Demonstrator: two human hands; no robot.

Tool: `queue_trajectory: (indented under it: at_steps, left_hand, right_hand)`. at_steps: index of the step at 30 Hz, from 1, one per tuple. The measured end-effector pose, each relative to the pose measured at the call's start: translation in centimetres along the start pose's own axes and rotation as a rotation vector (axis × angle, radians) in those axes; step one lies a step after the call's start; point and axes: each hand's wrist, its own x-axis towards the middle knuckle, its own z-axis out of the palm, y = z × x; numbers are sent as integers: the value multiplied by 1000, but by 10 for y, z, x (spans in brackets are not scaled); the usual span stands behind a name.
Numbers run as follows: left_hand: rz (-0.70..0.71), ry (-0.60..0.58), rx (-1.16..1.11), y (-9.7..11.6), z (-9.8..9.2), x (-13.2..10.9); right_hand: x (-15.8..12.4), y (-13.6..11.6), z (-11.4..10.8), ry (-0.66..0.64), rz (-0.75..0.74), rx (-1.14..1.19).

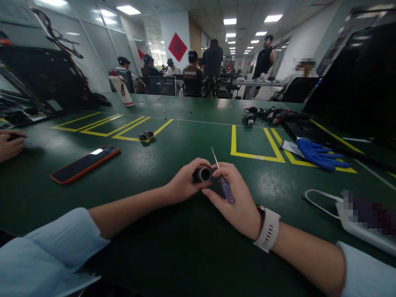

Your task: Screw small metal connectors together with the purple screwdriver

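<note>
In the middle of the head view, my left hand (pixel 185 179) is wrapped round a short dark cylindrical part (pixel 204 174), its round open end turned toward my right hand. My right hand (pixel 236 192) grips a screwdriver (pixel 227 189) with a clear purple handle; its thin metal shaft points up and away, apart from the cylinder's opening. The right fingertips come close to the cylinder's rim; whether they touch it I cannot tell. Further off on the left, two similar metal cylinders (pixel 146 135) lie side by side at a yellow tape line.
On the green table (pixel 139 231) lie a red-edged phone (pixel 86 164), a blue glove (pixel 321 153), dark cabled parts (pixel 262 115) and a white corded device (pixel 361 227). A white cup (pixel 123 90) stands at the far edge. Another person's hand (pixel 11 145) is at left.
</note>
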Motion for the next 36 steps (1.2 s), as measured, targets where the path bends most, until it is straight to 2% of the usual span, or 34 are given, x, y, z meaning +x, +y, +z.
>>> queue_trajectory:
  at_steps: [4, 9, 13, 15, 16, 19, 21, 25, 28, 32, 36]
  left_hand:
    - [26, -94, 19, -1, 6, -2]
    - [33, -12, 99, -6, 4, 1]
    - [89, 163, 234, -16, -4, 6]
    - [68, 224, 293, -27, -10, 10]
    - [40, 238, 320, -34, -15, 13]
    - [-67, 312, 414, -62, -34, 24]
    - [-152, 428, 494, -82, -52, 31]
    - [-337, 662, 626, -117, -95, 36]
    - [-391, 741, 630, -133, -123, 33]
    - [-490, 784, 602, -148, -143, 32]
    - [-613, 717, 588, -160, -150, 37]
  right_hand:
    - [7, 1, 4, -72, -96, -111]
    - [21, 1, 3, -141, -219, -182]
    - [42, 13, 2, 12, -173, -257]
    - [55, 26, -2, 116, -152, -401]
    - [62, 34, -6, 173, -108, -516]
    - [79, 61, -21, 273, 7, -631]
    - [85, 78, -34, 331, 86, -697]
    - [84, 107, -59, 394, 221, -803]
    - [79, 124, -71, 404, 294, -856]
    - [75, 141, -77, 362, 368, -892]
    - [73, 150, -75, 336, 422, -899]
